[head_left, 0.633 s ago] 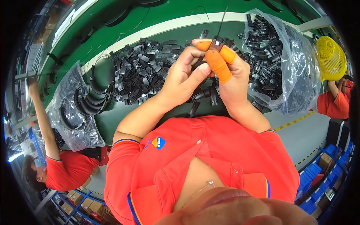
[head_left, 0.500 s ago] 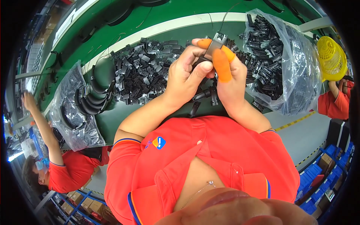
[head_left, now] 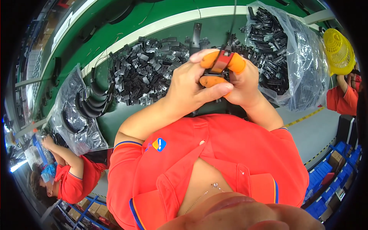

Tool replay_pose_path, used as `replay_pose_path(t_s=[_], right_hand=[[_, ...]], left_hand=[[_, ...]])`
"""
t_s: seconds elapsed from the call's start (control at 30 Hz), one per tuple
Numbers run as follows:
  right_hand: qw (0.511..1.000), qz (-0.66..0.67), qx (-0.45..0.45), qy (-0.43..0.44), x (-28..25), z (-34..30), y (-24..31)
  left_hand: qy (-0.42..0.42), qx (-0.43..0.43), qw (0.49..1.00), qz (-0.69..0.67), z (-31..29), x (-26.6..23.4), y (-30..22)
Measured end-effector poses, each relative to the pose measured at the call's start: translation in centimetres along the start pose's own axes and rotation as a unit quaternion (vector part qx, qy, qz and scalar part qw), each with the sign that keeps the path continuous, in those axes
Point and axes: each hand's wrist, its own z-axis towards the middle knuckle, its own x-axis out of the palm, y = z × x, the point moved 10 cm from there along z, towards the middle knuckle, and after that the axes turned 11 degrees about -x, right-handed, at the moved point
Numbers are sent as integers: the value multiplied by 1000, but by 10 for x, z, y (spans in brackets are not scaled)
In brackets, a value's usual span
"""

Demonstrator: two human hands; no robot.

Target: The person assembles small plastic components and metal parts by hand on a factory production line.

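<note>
Together, the left hand (head_left: 191,86) and right hand (head_left: 239,82) pinch a small black plastic part (head_left: 220,65) between orange-capped fingers (head_left: 211,59), raised above the green bench (head_left: 161,42), near a loose pile of black parts (head_left: 145,73) and a clear bag (head_left: 291,61).

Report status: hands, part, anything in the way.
Left hand and right hand both shut on small black part. Loose black parts pile behind hands. Nothing blocking.
</note>
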Motion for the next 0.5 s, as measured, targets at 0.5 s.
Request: replay_pose_path(t_s=[0.5], right_hand=[[992, 44, 95, -69, 5, -15, -23]], left_hand=[[14, -53, 996, -72, 11, 7, 7]])
